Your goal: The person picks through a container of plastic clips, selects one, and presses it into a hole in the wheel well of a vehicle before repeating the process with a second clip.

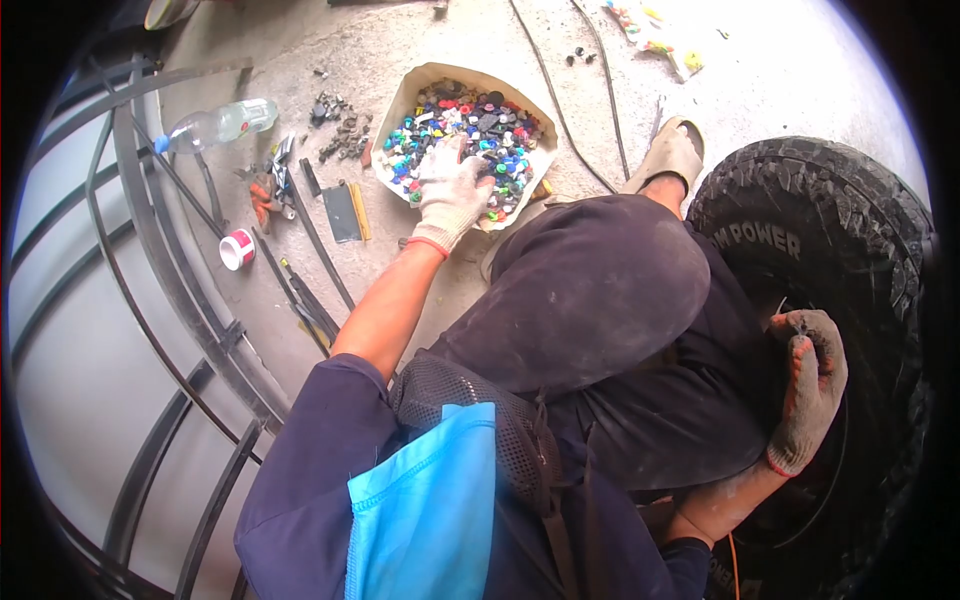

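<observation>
An open pale container [548, 150] on the floor holds many small coloured plastic pieces [505, 135]. My left hand [455, 188], in a whitish knit glove with a red cuff, reaches into it, its fingers apart over the pieces. Whether a piece lies under the fingertips is hidden. At the right, beside the large black tyre [830, 200], my right hand [812, 375] wears a grey glove with orange on the fingers. Its fingers are curled to a pinch around something small and dark that I cannot make out.
Left of the container lie a plastic bottle [235, 122], a white and red cup [237, 250], pliers-like tools [265, 203], a flat dark plate [342, 213] and metal bars. A metal frame [150, 200] stands at the left. Cables [555, 100] cross the floor beyond.
</observation>
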### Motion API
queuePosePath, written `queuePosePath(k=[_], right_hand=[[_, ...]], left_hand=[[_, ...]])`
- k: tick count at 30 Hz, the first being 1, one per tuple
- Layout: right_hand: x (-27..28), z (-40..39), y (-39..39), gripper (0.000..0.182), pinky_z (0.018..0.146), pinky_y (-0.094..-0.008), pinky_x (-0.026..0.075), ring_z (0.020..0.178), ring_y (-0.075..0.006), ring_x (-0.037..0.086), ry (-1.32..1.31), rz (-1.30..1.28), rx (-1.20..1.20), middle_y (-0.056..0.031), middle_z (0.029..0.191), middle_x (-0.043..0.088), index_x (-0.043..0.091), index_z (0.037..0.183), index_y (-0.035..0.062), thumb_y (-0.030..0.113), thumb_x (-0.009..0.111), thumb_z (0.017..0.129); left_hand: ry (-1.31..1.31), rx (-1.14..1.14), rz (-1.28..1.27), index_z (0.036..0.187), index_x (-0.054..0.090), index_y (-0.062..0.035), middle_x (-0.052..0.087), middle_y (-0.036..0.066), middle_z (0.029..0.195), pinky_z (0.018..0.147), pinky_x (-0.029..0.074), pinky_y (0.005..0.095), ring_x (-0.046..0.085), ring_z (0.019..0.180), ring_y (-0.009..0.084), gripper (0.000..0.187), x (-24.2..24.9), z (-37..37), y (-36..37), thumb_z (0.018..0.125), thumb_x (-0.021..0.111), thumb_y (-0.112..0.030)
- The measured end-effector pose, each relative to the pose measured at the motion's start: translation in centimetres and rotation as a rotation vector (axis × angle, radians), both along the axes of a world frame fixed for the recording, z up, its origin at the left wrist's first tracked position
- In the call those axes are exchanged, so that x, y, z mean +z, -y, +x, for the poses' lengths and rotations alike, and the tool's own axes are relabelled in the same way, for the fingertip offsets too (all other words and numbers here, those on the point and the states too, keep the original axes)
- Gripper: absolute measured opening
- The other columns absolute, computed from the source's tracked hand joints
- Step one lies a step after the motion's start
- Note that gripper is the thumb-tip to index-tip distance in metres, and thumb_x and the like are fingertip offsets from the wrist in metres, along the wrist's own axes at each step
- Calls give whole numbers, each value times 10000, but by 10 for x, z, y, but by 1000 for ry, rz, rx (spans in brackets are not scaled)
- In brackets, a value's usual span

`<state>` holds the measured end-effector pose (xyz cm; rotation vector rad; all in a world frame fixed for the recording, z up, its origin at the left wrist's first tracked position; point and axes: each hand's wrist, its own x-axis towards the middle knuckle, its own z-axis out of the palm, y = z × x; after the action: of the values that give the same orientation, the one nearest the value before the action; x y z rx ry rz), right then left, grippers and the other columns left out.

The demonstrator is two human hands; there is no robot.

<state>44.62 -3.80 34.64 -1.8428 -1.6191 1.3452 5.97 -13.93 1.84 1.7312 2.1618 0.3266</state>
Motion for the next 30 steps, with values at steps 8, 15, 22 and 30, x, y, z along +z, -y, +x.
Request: queuePosePath(k=[8,15,22,30], right_hand=[[-2,1,3,289,923,-308,482,968,-173,636,-25,1,-38,-96,1026,669,663,1100,-41,212,683,961],[0,1,2,272,928,-304,477,972,-171,636,-17,-11,-28,-100,1028,670,662,1100,-42,192,675,960],[0,1,1,255,935,-301,476,972,-174,645,-12,7,-16,-106,1026,674,660,1104,-43,169,664,962],[0,2,2,271,951,-304,480,980,-178,659,-33,-12,-46,-100,1038,672,664,1112,-39,188,680,964]], left_hand=[[-95,29,-100,994,775,-126,557,159,1454,1173,304,532,458,1381,354,257,-4,14,-12,789,789,-281],[86,101,40,947,759,-78,610,181,1372,1124,360,512,512,1315,368,233,-4,-6,0,793,755,-253],[84,196,75,895,748,-55,647,182,1315,1086,415,485,551,1271,378,221,2,-26,12,791,752,-250],[266,295,-6,916,734,-59,680,170,1251,1054,435,477,583,1230,368,216,-1,-32,15,819,748,-252]])
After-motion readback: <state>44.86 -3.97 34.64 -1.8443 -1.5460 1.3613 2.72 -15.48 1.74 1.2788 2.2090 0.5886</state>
